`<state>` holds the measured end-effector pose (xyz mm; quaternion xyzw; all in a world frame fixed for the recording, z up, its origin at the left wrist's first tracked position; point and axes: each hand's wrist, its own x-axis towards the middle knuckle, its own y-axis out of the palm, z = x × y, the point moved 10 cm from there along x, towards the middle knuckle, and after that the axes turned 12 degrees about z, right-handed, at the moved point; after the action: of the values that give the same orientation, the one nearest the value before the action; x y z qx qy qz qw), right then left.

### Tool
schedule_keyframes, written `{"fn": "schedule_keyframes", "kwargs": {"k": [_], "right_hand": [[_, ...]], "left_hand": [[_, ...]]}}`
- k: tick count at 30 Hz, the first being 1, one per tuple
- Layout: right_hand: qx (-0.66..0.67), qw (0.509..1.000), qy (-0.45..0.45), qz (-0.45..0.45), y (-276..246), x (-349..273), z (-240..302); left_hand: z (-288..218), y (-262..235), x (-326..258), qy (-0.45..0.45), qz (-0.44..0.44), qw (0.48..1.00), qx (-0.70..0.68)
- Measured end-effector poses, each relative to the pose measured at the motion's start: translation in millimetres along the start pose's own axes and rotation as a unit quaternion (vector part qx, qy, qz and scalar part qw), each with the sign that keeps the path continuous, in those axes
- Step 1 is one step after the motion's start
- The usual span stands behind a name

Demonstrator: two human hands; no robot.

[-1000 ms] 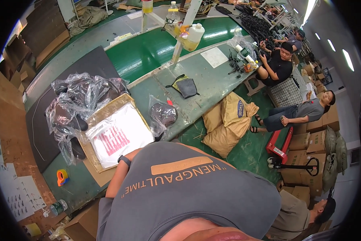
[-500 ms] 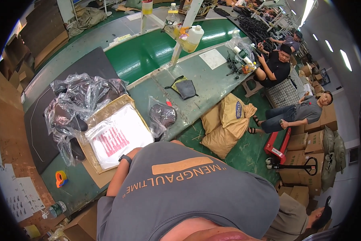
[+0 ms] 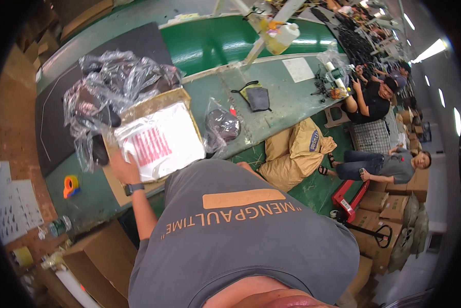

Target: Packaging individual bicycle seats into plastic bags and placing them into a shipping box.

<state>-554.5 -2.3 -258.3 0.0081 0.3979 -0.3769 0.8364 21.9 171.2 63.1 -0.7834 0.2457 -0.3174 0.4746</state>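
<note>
My left hand (image 3: 123,168), with a dark watch on the wrist, lies at the near left edge of a shallow cardboard box (image 3: 181,95). Its fingers look stretched out along the edge, with the thumb a little apart. Inside the box lies shiny white plastic with red print (image 3: 181,134), probably bags. Beyond the box, a heap of dark padded pieces in clear plastic bags (image 3: 120,84) rests on a dark sheet. One bagged dark piece (image 3: 224,124) lies right of the box. Of my right arm only a bit of skin (image 3: 247,167) shows past my shirt; its fingers are hidden.
An orange tape roll (image 3: 71,186) sits on the green table at left. A grey-and-yellow cloth (image 3: 257,97) lies farther right. Tan sacks (image 3: 292,154), a red pallet jack (image 3: 349,200) and cartons stand on the floor at right. Two people (image 3: 376,97) are nearby.
My left hand has come out from beside my body to the box's left edge. The view has shifted, and more cartons show at lower left.
</note>
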Motion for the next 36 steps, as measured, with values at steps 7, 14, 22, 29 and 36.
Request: {"fn": "schedule_keyframes", "kwargs": {"k": [7, 14, 22, 29, 36], "right_hand": [[-0.055, 0.996, 0.026, 0.058, 3, 4, -40], [0.008, 0.999, -0.029, 0.023, -15, -3, 34], [0.4, 0.886, 0.234, 0.036, 24, 20, 155], [0.227, 0.942, 0.172, 0.176, 91, 101, 92], [-0.191, 0.974, 0.111, 0.039, -19, 66, 81]], "left_hand": [[195, 28, 2, -0.29, 0.163, 0.941, -0.069], [160, 70, -14, -0.247, 0.255, 0.92, -0.165], [147, 50, -5, -0.281, 0.249, 0.924, -0.074], [137, 40, -3, -0.27, 0.214, 0.935, -0.088], [150, 49, -7, -0.281, 0.224, 0.93, -0.079]]}}
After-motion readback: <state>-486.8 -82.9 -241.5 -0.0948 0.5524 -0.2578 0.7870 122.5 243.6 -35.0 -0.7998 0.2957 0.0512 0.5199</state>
